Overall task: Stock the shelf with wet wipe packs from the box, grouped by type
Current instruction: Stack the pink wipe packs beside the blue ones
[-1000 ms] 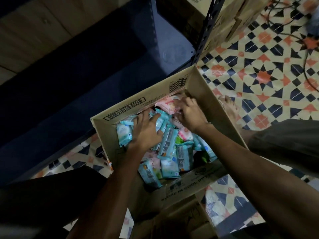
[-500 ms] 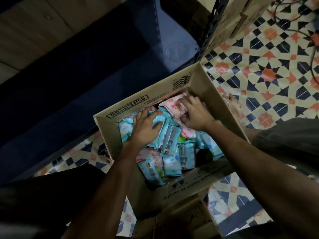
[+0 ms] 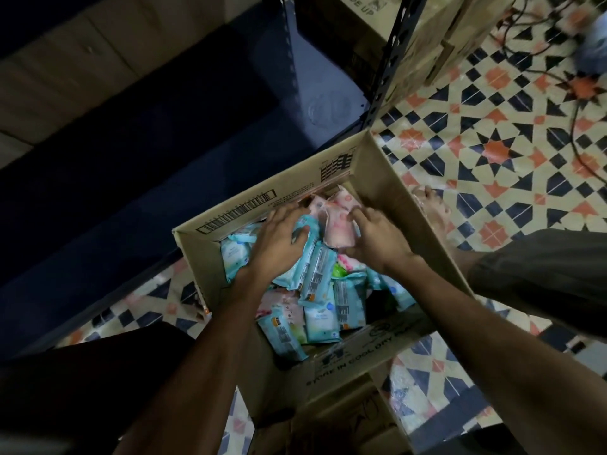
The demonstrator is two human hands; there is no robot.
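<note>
An open cardboard box [image 3: 391,188] stands on the floor, filled with several teal wet wipe packs [image 3: 320,311] and a few pink ones. My right hand [image 3: 377,236] grips a pink pack [image 3: 338,224] near the box's far side, tilted up out of the pile. My left hand [image 3: 279,239] lies palm down on teal packs [image 3: 303,254], fingers curled over them. The dark blue shelf [image 3: 197,159] runs just beyond the box, with nothing visible on it.
A perforated metal shelf post [image 3: 387,64] rises by the box's far corner, with cardboard boxes [image 3: 427,44] behind it. Patterned tile floor [image 3: 492,142] lies to the right, crossed by black cables [image 3: 578,119]. My bare foot [image 3: 433,208] is beside the box.
Both hands have shifted toward the box's far side. My right hand has closed on a pink pack and tipped it up; my left hand has slid over the teal packs.
</note>
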